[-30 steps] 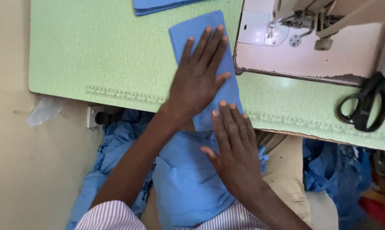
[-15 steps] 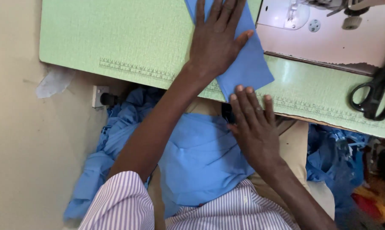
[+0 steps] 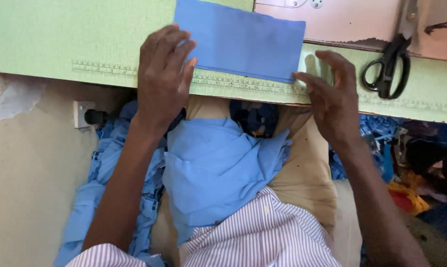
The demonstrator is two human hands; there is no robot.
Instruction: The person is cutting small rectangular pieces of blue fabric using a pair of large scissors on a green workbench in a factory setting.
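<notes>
A folded blue cloth piece (image 3: pixel 240 39) lies flat on the light green sewing table (image 3: pixel 60 39), its long side along the table's front edge with the printed ruler. My left hand (image 3: pixel 164 74) rests on the cloth's left end, fingers spread, palm down. My right hand (image 3: pixel 332 94) touches the cloth's lower right corner with its fingertips. More blue cloth (image 3: pixel 218 168) lies heaped on my lap below the table edge.
Black scissors (image 3: pixel 387 66) lie on the table to the right of my right hand. The pinkish sewing machine base (image 3: pixel 342 22) sits behind the cloth. A wall socket with a plug (image 3: pixel 87 114) is at the left. Blue garments hang beside my legs.
The cloth piece has turned from lengthwise to crosswise along the table's front edge. My hands have moved apart to its two ends. The view has shifted toward the table edge.
</notes>
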